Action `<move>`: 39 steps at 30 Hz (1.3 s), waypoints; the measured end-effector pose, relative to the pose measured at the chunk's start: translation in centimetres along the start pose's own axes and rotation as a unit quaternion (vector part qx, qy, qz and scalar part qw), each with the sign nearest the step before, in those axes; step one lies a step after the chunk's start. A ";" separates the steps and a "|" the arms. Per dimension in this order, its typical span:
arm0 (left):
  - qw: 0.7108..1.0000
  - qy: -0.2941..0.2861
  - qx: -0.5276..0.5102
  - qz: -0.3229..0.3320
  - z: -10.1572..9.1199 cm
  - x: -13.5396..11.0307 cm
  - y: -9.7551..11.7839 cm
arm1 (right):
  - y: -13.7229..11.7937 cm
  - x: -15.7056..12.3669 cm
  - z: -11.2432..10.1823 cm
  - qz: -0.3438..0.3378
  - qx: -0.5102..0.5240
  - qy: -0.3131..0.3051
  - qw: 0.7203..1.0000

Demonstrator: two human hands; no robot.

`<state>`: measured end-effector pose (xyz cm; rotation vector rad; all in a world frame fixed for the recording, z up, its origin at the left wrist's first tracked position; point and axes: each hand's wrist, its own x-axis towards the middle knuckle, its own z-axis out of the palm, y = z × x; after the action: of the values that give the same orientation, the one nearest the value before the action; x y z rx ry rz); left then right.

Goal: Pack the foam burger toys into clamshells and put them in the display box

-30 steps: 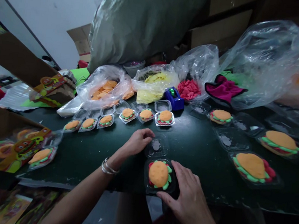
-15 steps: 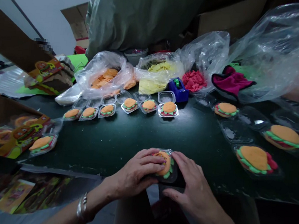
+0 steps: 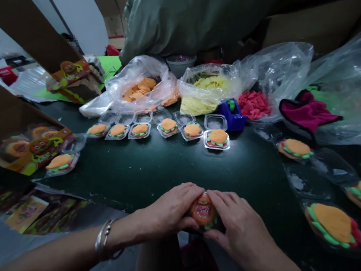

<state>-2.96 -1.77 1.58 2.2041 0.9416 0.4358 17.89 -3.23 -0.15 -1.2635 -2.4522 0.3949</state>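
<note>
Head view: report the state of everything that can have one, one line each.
Held container: lid down, latching unclear
Left hand: fingers bent against held container
Right hand: fingers bent against held container
Six back-row containers: filled, lids open
Near-right container: filled, lid open
Left cardboard box: open, containers inside
Bag of orange pieces: open
Bag of yellow pieces: open
Magenta cloth: crumpled
Blue tape dispenser: upright

Work surface: dark green table (image 3: 151,167). Positions from its bare centre: 9 o'clock, cardboard box (image 3: 43,150); 10 to 1, six open clear containers (image 3: 216,147) bearing toy burgers (image 3: 169,126); 11, bag of orange pieces (image 3: 132,104); 12, bag of yellow pieces (image 3: 198,108); 1, blue tape dispenser (image 3: 235,121); 2 to 4, further burger containers (image 3: 312,183).
</note>
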 end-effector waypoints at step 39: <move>0.829 -0.097 -0.324 -0.446 0.5 -0.8 -1.3 | -1.9 2.7 -0.4 -0.041 -0.109 -0.156 0.981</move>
<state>-3.86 -1.93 0.27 1.0048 1.3312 0.0452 15.24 -2.02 1.41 -1.2589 -2.8693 0.3299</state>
